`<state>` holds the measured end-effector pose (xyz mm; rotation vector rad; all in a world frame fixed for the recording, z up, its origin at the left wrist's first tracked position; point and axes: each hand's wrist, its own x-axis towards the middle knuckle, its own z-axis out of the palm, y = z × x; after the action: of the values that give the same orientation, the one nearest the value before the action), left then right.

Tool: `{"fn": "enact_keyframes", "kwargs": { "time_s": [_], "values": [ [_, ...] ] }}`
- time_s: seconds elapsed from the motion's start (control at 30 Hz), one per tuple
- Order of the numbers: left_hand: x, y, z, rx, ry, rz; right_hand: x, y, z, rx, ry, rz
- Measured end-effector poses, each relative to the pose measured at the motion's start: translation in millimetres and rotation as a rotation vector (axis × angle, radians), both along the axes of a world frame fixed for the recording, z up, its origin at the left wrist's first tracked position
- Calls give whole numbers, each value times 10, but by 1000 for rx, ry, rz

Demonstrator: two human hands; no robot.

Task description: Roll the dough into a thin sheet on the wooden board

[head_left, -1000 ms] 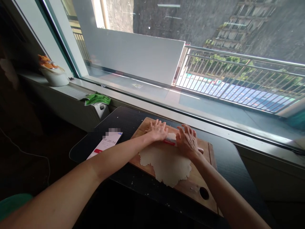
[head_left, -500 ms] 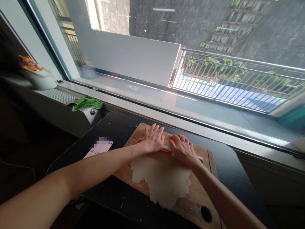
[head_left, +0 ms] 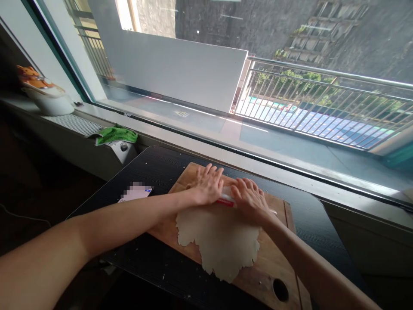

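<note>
A thin, ragged-edged sheet of pale dough [head_left: 222,241] lies flat on a wooden cutting board [head_left: 263,271]. Across its far part rests a rolling pin [head_left: 227,199] with a red band, largely covered by my hands. My left hand [head_left: 209,185] lies over the pin's left part, palm down, fingers stretched forward. Over the right part is my right hand [head_left: 250,196], its fingers also extended and slightly spread. Neither hand's fingers wrap around the pin. A small pin end shows beyond the right wrist.
The board sits on a black table [head_left: 161,172] under a large window. Left of my forearm lies a phone [head_left: 137,193]. A green cloth [head_left: 118,134] hangs on the radiator cover, near a white bucket [head_left: 53,101] with an orange toy. The board has a round hole [head_left: 280,289].
The view has shifted slightly. My right hand appears a little to the right of the left one, with more of the pin's middle between them. The dough looks much the same.
</note>
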<state>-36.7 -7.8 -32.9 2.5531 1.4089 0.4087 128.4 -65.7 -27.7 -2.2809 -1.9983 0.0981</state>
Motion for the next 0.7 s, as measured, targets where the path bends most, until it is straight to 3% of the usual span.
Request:
{"fn": "enact_keyframes", "kwargs": {
  "time_s": [0.07, 0.13, 0.27, 0.33, 0.47, 0.57, 0.63, 0.7],
  "values": [
    [-58, -128, -39, 74, -16, -43, 5, -150, -55, 82, -60, 95],
    [-27, -55, -8, 117, -29, -30, 28, -66, -40, 161, -92, 91],
    [179, 424, 141, 137, -22, 83, 95, 483, 116, 146, -51, -131],
    [222, 528, 175, 139, -11, 114, 107, 601, 163, 115, -37, -195],
    [74, 206, 76, 7, 26, 25, 76, 225, 41, 50, -3, -63],
    [-33, -41, 26, 20, 14, -47, 70, -57, -74, 128, -38, 93],
    [-5, 17, 62, 54, 4, -42, 90, 12, -67, 201, -47, 103],
    [82, 215, 123, 66, 4, 1, 117, 236, 0, 222, -21, 21]
  ]
}}
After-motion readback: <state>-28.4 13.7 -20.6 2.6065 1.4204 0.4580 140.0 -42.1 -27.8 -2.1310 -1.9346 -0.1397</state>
